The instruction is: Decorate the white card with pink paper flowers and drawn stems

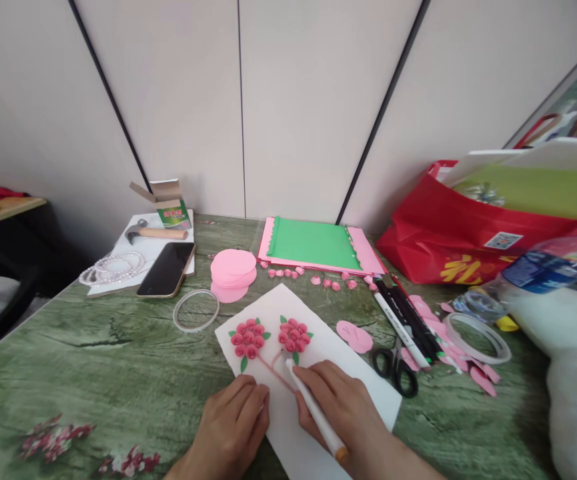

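Green marbled bench (118,373) under a plain panel wall: the white card (318,333) lies near centre with 2 pink paper-rose clusters (268,337). Left hand (233,427) rests flat, pinning the card's near left edge; right hand (343,407) grips a white marker (313,410), tip at the pink stems below the right cluster. Step looks like drawing stems; next move likely needs a steady stroke with the card held firm.
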